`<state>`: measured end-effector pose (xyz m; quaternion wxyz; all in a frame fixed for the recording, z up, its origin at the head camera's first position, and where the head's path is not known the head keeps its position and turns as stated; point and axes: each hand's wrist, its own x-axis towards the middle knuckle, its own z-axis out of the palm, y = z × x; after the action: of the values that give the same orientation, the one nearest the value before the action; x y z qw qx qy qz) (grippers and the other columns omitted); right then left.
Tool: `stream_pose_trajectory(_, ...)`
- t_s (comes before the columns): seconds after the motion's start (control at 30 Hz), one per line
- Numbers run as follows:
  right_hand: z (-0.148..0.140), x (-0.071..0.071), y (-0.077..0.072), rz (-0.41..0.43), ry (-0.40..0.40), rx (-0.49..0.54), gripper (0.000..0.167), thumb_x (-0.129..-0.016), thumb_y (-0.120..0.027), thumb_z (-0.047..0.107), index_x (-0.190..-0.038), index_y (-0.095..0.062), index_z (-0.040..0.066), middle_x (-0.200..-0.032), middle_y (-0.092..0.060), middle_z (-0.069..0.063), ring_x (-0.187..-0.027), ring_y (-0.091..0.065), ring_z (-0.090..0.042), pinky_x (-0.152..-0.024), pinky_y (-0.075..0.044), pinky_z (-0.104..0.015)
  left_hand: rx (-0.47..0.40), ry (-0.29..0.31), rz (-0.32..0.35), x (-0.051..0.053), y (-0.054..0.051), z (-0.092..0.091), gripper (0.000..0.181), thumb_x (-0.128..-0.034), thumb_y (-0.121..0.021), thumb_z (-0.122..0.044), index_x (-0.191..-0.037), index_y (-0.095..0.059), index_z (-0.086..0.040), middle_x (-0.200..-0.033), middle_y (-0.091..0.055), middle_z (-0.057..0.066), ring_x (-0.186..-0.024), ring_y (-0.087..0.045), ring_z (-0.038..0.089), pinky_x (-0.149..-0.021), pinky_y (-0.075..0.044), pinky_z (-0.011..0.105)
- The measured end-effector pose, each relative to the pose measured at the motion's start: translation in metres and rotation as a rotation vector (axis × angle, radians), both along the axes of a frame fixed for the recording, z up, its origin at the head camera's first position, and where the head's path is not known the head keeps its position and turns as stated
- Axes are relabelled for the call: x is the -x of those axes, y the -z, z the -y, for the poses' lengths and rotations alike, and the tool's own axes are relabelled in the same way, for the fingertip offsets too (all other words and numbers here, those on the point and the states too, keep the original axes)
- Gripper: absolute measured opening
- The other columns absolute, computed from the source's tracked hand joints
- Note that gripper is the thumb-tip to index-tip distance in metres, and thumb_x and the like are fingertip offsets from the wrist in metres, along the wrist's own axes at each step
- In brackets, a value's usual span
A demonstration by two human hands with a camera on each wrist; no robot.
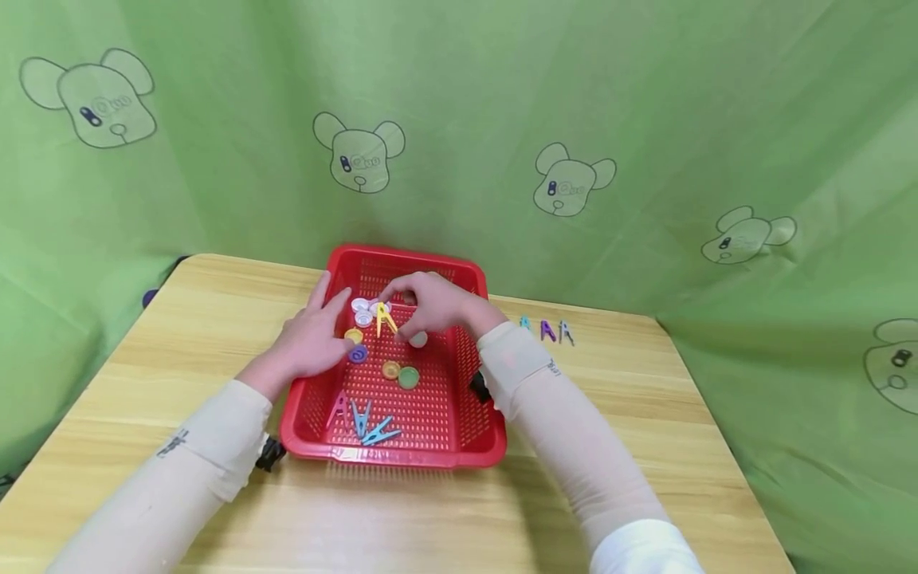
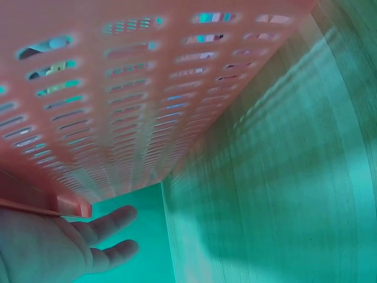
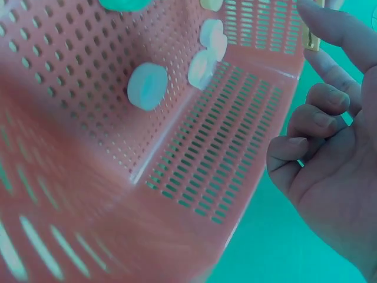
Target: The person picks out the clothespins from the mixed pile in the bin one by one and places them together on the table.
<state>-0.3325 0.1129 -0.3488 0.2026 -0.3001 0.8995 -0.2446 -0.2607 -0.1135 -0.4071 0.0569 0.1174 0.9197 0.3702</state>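
One yellow clip (image 1: pixel 382 313) is inside the red basket (image 1: pixel 390 458), pinched with the fingertips of my right hand (image 1: pixel 434 303), I think because such a small thing needs a fine grip. My left hand (image 1: pixel 310 343), fingers straight, lies at the left rim, perhaps for steadying. Round caps (image 1: pixel 409 378) and three clips (image 1: pixel 376 432) lie on the basket's floor; three more clips (image 1: pixel 548 331) lie on the table (image 1: pixel 595 399).

"Q" and unclear letters (image 1: pixel 112 106) on mouse heads (image 1: pixel 107 129) across green curtain (image 1: pixel 473 72) — sleeve print (image 1: pixel 172 443) illegible
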Motion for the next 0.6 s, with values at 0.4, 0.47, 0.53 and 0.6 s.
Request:
stream_pose_trajectory(0.4,-0.026,0.001,-0.019,-0.069,0.037,-0.001,0.047,-0.078,-0.087,0.023,-0.122,-0.068,0.023,-0.108,-0.06,0.001,-0.095,-0.053,-0.018,-0.077,-0.053,-0.029,-0.026,-0.022,0.037,0.001,0.002,-0.001,0.088,-0.0896,-0.069,-0.016,-0.161,-0.018,-0.012,-0.165,0.019,0.001,-0.116,-0.053,0.052,-0.06,-0.062,0.042)
stream_pose_trajectory(0.47,-0.033,0.002,-0.022,-0.09,0.027,0.004,0.047,-0.078,-0.087,0.022,-0.122,-0.068,0.022,-0.096,-0.058,-0.004,-0.086,-0.05,-0.019,-0.072,-0.049,-0.031,-0.022,-0.022,0.033,0.0,0.001,-0.002,0.088,-0.0895,-0.069,-0.016,-0.161,-0.019,-0.012,-0.165,0.019,0.001,-0.116,-0.053,0.052,-0.06,-0.062,0.042)
stream_pose_trajectory(0.53,-0.042,0.003,-0.024,-0.102,0.025,0.008,0.048,-0.078,-0.087,0.021,-0.121,-0.068,0.021,-0.086,-0.053,-0.006,-0.078,-0.047,-0.019,-0.067,-0.044,-0.032,-0.024,-0.022,0.034,0.0,0.001,-0.002,0.088,-0.0894,-0.068,-0.016,-0.161,-0.018,-0.012,-0.165,0.019,0.001,-0.116,-0.053,0.052,-0.06,-0.062,0.042)
stream_pose_trajectory(0.6,-0.05,0.004,-0.026,-0.112,0.026,0.011,0.048,-0.078,-0.086,0.019,-0.122,-0.068,0.02,-0.078,-0.048,-0.007,-0.072,-0.043,-0.02,-0.064,-0.039,-0.033,-0.017,-0.02,0.03,-0.001,0.001,-0.002,0.087,-0.0893,-0.068,-0.016,-0.161,-0.018,-0.012,-0.165,0.019,0.001,-0.118,-0.051,0.053,-0.06,-0.062,0.043)
